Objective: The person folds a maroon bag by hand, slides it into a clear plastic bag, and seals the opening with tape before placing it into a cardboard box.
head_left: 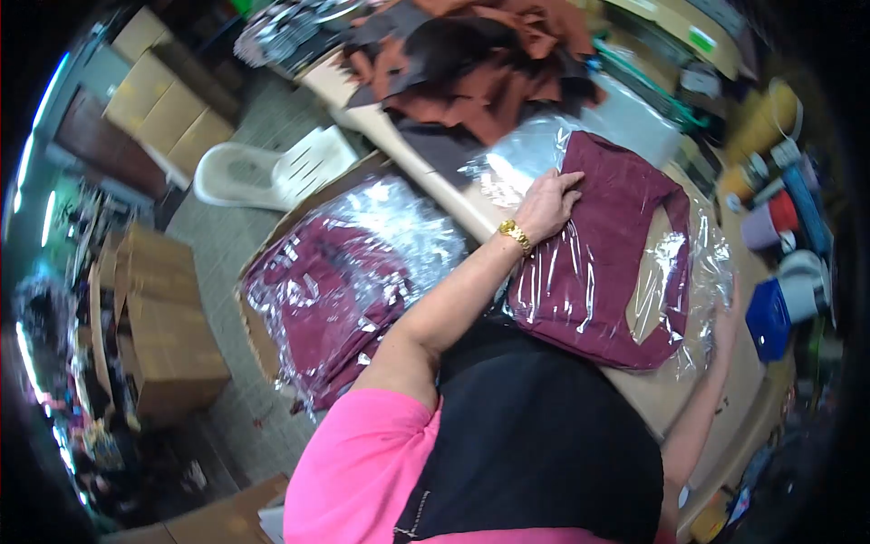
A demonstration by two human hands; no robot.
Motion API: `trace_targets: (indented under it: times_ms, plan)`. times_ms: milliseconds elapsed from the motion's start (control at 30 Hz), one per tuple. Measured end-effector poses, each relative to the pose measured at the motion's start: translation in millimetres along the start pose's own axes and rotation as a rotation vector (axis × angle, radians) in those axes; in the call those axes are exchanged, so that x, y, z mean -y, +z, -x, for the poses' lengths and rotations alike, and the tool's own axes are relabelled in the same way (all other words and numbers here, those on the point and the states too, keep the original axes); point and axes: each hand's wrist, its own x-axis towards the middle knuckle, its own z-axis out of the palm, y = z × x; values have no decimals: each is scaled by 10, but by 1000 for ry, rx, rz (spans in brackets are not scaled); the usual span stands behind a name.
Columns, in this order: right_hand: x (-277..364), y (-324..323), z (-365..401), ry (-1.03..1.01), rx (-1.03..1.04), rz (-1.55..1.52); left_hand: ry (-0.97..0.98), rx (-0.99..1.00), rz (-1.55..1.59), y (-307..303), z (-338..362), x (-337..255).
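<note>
A maroon fabric bag with a long handle lies in clear plastic on the work surface in front of me. My left hand, with a gold watch at the wrist, rests on its upper left edge, fingers stretched out and slightly apart on the fabric and plastic. At the right edge of the clear plastic is my right hand; its fingers are too faint to make out. Left of my left arm, an open carton holds more maroon pieces in clear plastic.
Dark and rust-coloured fabric pieces are heaped at the back of the table. A white plastic chair stands beyond the carton. Cardboard boxes stand at the left. Thread spools and a blue object sit at the right.
</note>
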Motion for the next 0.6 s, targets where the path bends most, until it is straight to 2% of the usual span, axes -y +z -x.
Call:
trace_targets:
  times_ms: [33, 67, 100, 167, 200, 233, 267, 333, 367, 400, 433, 500, 533, 600]
  plan:
    - [345, 66, -4, -91, 42, -71, -52, 23, -4, -253, 85, -16]
    - [666, 170, 8, -180, 80, -143, -18, -89, -120, -596, 242, 7]
    - [920, 318, -24, -196, 111, -153, 4, -152, -98, -1008, 406, 69]
    - [1431, 708, -65, -276, 297, -222, 17, -329, -213, -1783, 874, 336]
    - [1804, 1019, 32, -309, 360, -296, -47, -392, -278, -2220, 1181, 396]
    - [2257, 1363, 201, -336, 418, -368, -222, -393, -409, -2648, 1465, 311]
    - [2802, 1640, 415, -457, 464, -324, -215, -470, -483, -3011, 1772, 397]
    - [3474, 2192, 699, -657, 523, -251, -438, -648, -409, -3538, 2367, 390]
    - [3688, 2460, 811, -724, 578, -222, -491, -640, -474, -3789, 2685, 452]
    - [3763, 2842, 863, -886, 574, -376, -543, -630, -539, -3958, 2950, 542]
    - [3803, 3155, 909, -890, 622, -346, -543, -628, -538, -4004, 3120, 595]
    - [3724, 3726, 1057, -817, 662, -73, -939, -474, -987, -4031, 3348, 765]
    - [3690, 3941, 1119, -891, 650, 186, -962, -438, -1036, -3978, 3427, 998]
    - [3578, 4319, 1317, -1060, 591, 305, -976, -301, -1192, -3644, 3271, 1234]
